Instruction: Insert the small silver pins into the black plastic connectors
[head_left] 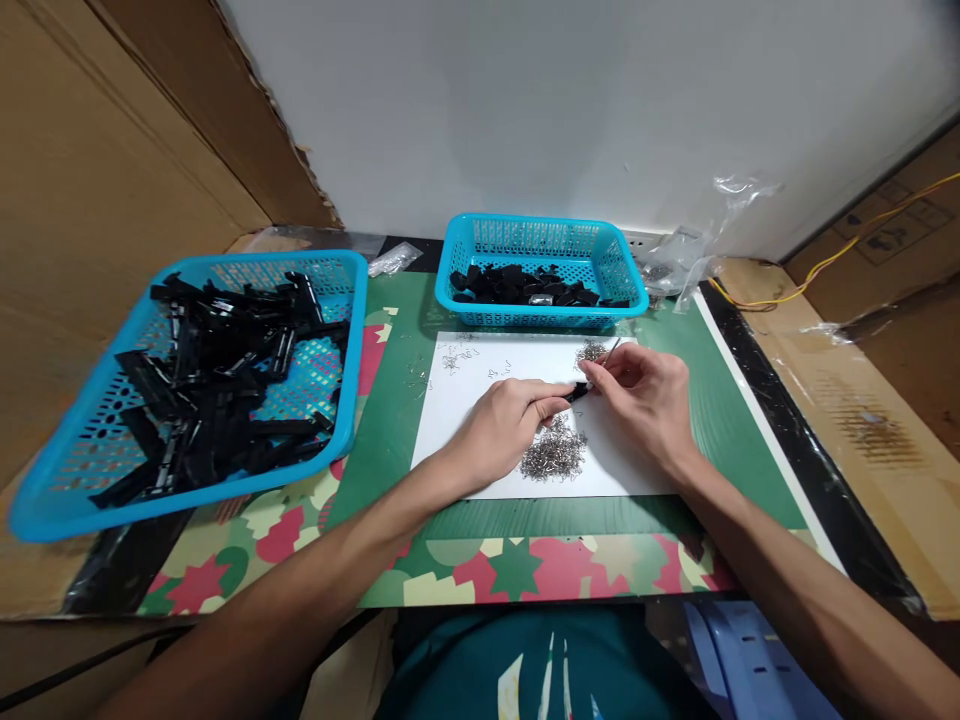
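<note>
- From my feed, I see the left hand point(499, 425) with its fingers pinched on a small black piece point(576, 392), holding it above the white sheet point(450, 425).
- My view has the right hand point(651, 395) just beside it, fingers closed around a thin rod point(613, 350) that slants up past the knuckles; I cannot tell whether its lower end touches the piece.
- Just below the two hands I see a large heap of tiny metal bits point(553, 455) on the sheet, with a smaller heap point(590, 352) beyond the fingers.
- The sheet lies on a green mat point(390, 410) on the worktop point(795, 435).
- To the left I have a blue basket point(358, 350) of black parts point(217, 400); a second blue basket point(540, 318), beyond the sheet, holds dark pieces point(510, 283).
</note>
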